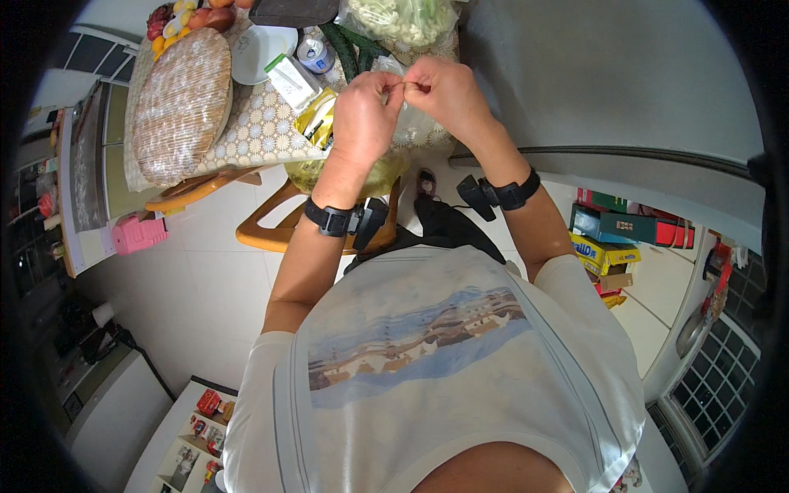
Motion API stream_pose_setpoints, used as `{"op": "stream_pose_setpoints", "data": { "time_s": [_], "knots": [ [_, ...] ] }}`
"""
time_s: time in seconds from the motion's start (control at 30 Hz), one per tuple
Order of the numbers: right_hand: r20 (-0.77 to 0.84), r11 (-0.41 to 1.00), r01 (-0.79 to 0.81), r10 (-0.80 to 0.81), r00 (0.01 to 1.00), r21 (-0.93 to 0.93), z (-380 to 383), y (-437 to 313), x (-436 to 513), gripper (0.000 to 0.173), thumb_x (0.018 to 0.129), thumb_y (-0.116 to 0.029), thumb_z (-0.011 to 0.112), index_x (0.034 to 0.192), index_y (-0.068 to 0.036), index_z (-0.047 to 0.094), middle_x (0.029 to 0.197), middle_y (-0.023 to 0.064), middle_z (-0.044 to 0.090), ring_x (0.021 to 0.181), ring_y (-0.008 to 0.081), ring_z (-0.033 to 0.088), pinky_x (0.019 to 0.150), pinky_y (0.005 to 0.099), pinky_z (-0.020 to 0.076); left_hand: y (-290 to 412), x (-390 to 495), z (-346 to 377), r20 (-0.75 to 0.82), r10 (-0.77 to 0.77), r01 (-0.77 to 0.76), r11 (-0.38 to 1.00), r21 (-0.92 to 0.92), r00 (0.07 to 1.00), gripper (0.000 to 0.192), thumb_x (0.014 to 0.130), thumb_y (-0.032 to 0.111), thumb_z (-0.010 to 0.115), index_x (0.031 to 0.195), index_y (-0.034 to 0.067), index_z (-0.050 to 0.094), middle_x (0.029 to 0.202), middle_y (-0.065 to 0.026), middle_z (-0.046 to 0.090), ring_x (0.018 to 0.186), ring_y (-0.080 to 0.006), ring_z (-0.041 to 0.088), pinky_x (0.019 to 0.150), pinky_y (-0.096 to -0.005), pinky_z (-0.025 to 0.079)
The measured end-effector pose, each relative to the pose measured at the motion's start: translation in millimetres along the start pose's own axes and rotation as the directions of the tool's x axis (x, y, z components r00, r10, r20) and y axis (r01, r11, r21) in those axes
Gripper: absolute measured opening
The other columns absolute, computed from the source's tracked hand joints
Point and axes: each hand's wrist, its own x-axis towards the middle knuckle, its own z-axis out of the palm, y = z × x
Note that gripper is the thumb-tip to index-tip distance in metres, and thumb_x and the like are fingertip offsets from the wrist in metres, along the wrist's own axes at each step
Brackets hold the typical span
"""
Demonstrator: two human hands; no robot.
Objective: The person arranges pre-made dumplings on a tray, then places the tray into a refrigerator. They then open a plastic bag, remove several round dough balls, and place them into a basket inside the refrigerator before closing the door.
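My left hand (368,114) and my right hand (448,92) meet at the fingertips above the table's right end. Both pinch the edge of a thin clear plastic bag (414,128), which hangs below and between them; the pinched part is mostly covered by my fingers. Just left of my left hand lie a yellow packet (317,117) and a white box with a green edge (293,82). Dark green cucumbers (348,49) rest beyond my hands, beside a bag of cauliflower (404,21).
A drink can (315,55), a white plate (262,54) and a round woven cover (183,108) stand on the patterned tablecloth (259,126). A wooden chair (265,231) bearing a yellowish bag (385,175) is under the table's edge. A large grey appliance (616,74) borders the right.
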Motion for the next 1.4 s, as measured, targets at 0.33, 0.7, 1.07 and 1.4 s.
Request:
{"op": "stream_pose_setpoints", "data": {
  "time_s": [0.33,0.7,1.07,1.4],
  "knots": [
    [0.079,0.94,-0.194,0.179,0.981,0.281,12,3,-9,0.012,0.074,-0.007,0.069,0.083,-0.002,0.063,0.069,0.0068,0.064,0.064,0.0115,0.061,0.06,0.0257,0.0482,-33,-5,6,0.252,-0.391,0.462,0.668,-0.583,0.885,0.006,0.08,0.004,0.066,0.083,-0.001,0.065,0.075,0.0004,0.063,0.066,-0.0049,0.055,0.061,-0.0196,0.045],
    [0.046,0.972,-0.011,0.001,0.999,0.233,16,10,-17,0.013,0.076,-0.007,0.069,0.087,-0.004,0.063,0.077,0.0103,0.065,0.066,0.0179,0.065,0.06,0.0277,0.05,-29,-15,2,0.282,-0.467,0.529,0.566,-0.633,0.838,0.005,0.079,0.005,0.067,0.082,0.0,0.066,0.075,-0.0003,0.063,0.066,-0.0052,0.054,0.063,-0.0196,0.044],
    [-0.036,0.993,0.083,-0.08,0.996,0.089,12,5,-19,0.011,0.073,-0.001,0.065,0.081,-0.004,0.057,0.071,0.0084,0.056,0.061,0.0224,0.055,0.056,0.0286,0.0457,-24,-16,5,0.179,-0.452,0.464,0.668,-0.581,0.874,0.007,0.08,0.005,0.066,0.082,-0.001,0.066,0.077,-0.0032,0.064,0.067,-0.0086,0.056,0.061,-0.0226,0.046],
    [0.03,0.928,0.357,-0.356,0.934,-0.104,4,4,-8,0.016,0.071,0.0,0.066,0.084,-0.005,0.058,0.071,0.0095,0.053,0.06,0.025,0.055,0.054,0.0305,0.046,-17,-2,-13,0.246,-0.139,0.201,0.948,-0.248,0.959,0.011,0.079,0.006,0.067,0.081,-0.003,0.063,0.073,-0.0083,0.064,0.065,-0.014,0.061,0.06,-0.0271,0.048]
  ]
}}
